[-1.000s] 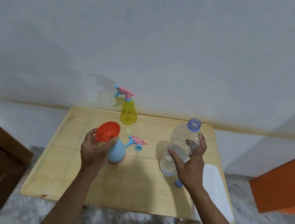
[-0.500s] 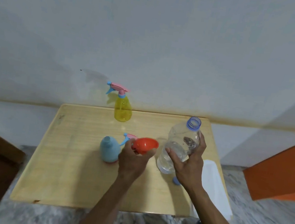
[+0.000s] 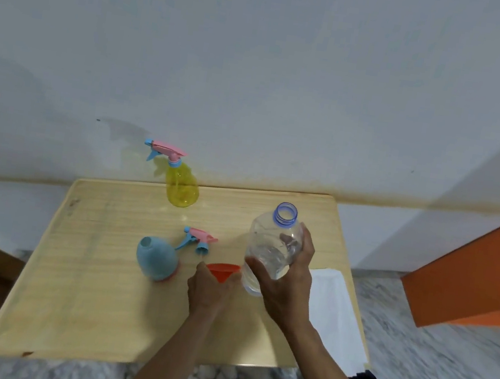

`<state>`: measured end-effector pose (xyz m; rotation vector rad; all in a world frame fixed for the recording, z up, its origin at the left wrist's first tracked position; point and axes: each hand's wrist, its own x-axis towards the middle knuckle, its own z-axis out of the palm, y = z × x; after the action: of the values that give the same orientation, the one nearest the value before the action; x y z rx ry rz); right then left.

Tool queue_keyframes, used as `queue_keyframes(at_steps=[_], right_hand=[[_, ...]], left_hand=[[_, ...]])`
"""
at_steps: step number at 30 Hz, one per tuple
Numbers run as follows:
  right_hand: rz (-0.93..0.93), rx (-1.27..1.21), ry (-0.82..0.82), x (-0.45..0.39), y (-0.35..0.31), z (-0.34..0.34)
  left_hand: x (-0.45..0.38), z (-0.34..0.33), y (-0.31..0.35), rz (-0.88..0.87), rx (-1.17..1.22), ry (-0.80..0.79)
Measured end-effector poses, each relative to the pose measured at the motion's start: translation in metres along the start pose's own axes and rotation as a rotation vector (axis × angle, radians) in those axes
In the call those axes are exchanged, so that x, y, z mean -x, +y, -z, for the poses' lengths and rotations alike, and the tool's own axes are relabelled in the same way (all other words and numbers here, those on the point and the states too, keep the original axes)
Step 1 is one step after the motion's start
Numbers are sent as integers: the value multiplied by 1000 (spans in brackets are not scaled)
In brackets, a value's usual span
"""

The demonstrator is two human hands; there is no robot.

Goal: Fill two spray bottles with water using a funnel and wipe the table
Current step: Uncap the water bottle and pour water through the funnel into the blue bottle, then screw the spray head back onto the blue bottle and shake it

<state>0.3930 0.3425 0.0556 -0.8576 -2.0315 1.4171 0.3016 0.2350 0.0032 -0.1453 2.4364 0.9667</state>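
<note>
Two hands busy | left hand (image 3: 208, 289) grips funnel (image 3: 223, 271) | right hand (image 3: 286, 286) grips water bottle (image 3: 272, 250) (uncapped, part full)

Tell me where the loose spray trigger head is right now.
In the head view the loose trigger head lies on the wooden table near its middle, just right of the open blue bottle and beyond the red funnel.

Bare tabletop (image 3: 91, 305) at left and front; blue bottle (image 3: 156, 259), loose sprayer (image 3: 199, 240) mid-table.
</note>
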Motion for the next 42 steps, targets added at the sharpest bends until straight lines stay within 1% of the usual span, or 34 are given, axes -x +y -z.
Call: queue_keyframes(at_steps=[4,6,9,11,12,13,14,17,18,20,22,24,28,30,32,35,38,42], right_hand=[[78,62,-12,-1,6,5],[90,56,10,4,9,7],[84,72,167,23,17,7],[109,79,277,43,19,6],[139,87,292,54,19,5],[171,93,267,65,19,3],[196,97,205,74,19,-1],[216,103,-61,84,16,-19],[210,107,-122,80,13,-27],[200,139,-186,66,5,-47],[171,195,-236,45,-5,-70],[120,282,-295,20,-15,-94],[38,495,-367,-32,-23,-138],[-21,657,-411,-51,-20,-155],[-102,779,-441,-63,-14,-168],[-232,869,-439,-69,-8,-180],[-330,884,-402,-68,-3,-190],[-420,912,-357,-66,-4,-199]], left_hand=[[10,-1,0,-30,-64,36],[15,-1,-2,-84,-87,67],[32,11,-7,-165,-72,152],[41,24,-12,-151,40,214],[45,31,-14,-155,86,246],[47,39,-17,-160,115,271],[47,48,-20,-173,138,309],[36,70,-38,-199,182,443],[31,78,-44,-184,204,463],[20,93,-54,-130,224,478],[5,105,-66,-97,226,461],[-14,114,-79,-106,207,398],[-49,126,-89,-217,80,204],[-64,130,-87,-252,84,117],[-76,131,-88,-302,124,65],[-88,130,-92,-369,171,11],[-96,127,-98,-415,217,-34],[-101,127,-100,-453,203,-29]])
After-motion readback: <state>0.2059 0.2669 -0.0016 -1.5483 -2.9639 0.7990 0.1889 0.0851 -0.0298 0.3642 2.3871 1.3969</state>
